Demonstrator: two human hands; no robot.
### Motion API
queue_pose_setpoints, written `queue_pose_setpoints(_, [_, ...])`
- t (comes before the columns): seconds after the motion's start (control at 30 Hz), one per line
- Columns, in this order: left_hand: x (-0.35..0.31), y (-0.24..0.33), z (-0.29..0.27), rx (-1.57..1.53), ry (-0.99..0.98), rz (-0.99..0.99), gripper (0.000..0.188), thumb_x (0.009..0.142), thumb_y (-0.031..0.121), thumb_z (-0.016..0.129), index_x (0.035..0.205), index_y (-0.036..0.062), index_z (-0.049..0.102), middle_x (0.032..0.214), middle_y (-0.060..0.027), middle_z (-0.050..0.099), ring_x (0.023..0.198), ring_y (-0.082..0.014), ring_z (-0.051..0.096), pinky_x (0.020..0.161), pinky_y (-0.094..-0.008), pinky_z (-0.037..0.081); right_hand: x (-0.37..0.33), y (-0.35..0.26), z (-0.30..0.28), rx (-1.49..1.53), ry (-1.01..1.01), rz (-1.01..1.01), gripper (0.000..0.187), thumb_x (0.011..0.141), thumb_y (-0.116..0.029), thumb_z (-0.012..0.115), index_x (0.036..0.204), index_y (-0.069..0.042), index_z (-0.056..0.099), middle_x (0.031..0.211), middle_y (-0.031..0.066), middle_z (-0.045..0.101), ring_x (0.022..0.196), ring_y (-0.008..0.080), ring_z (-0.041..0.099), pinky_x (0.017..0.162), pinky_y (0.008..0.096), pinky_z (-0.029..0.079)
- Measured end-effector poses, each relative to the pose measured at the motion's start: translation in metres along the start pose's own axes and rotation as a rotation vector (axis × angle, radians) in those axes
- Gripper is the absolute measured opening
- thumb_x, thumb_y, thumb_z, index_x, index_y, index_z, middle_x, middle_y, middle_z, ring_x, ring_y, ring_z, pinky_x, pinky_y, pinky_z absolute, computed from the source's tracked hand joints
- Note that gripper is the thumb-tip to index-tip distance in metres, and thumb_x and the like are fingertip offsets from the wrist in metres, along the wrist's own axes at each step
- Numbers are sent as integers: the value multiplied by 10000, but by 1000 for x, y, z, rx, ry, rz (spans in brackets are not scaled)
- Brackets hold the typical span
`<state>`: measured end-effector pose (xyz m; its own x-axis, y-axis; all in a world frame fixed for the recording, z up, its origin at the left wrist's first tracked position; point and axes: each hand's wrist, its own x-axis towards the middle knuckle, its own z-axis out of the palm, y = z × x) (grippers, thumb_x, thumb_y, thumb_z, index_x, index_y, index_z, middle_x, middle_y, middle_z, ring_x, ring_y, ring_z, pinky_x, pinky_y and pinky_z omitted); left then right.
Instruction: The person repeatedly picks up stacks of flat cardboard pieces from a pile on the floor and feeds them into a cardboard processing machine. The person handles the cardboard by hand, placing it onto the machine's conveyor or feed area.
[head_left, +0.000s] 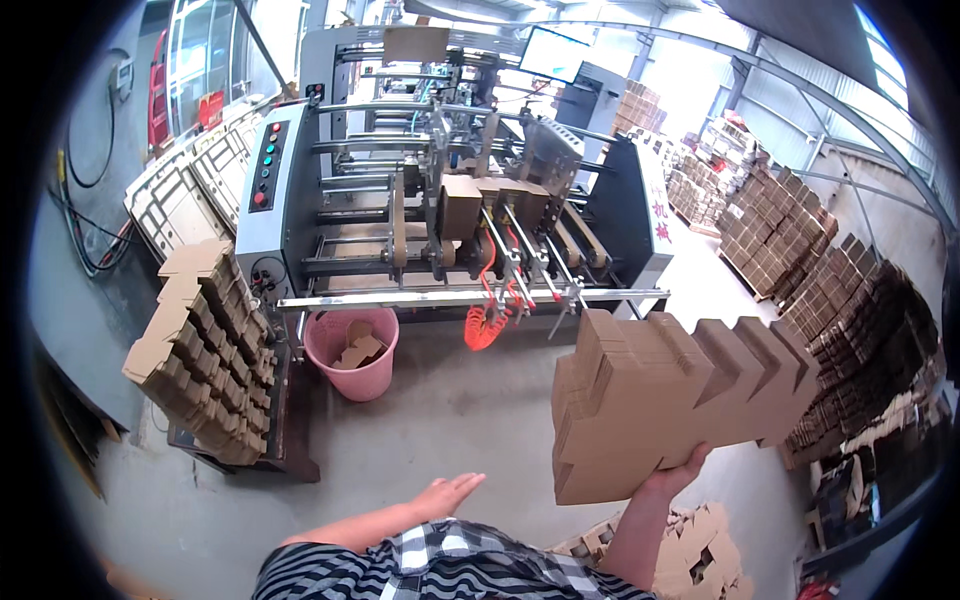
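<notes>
A bundle of flat die-cut cardboard blanks (640, 420) is held up on the right, tilted, with notched edges. My right hand (680, 475) grips its lower edge from below, and part of the fingers is hidden behind the cardboard. My left hand (450, 494) hangs in front of my body with its fingers stretched out, touching nothing. Ahead stands a machine with rails and belts, where folded brown cardboard pieces (462, 212) sit near the middle. A coiled red air hose (484, 328) dangles at its front.
A stack of cardboard blanks (205, 360) stands on a low dark stand at left. Beside it is a pink bin (350, 382) with cardboard scraps. A metal bar (400, 299) crosses the machine's front. Tall cardboard piles (775, 230) line the right; loose cardboard (705, 555) lies near my feet.
</notes>
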<state>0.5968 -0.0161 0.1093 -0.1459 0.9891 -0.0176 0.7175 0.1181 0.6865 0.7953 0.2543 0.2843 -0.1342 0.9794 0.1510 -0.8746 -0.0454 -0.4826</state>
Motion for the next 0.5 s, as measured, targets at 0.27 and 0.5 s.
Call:
queue_pose_setpoints(0.27, [-10,-85,-130,59,174,-242,984,729,310,753,1494,104,169,1446,-212,360,1303,-349,413,1043,-456,366,34,116,93,16,84,236,531,891,-349,591,1320,-66,460,1300,100,533,1168,290,534,988,465,470])
queue_pose_setpoints(0.5, [3,-163,-128,-301,237,-439,1019,726,320,796,1501,138,160,1444,-221,364,1283,-367,427,1049,-447,375,122,206,132,122,-31,273,529,875,-323,629,1310,-69,465,1291,89,532,1175,281,523,976,456,478])
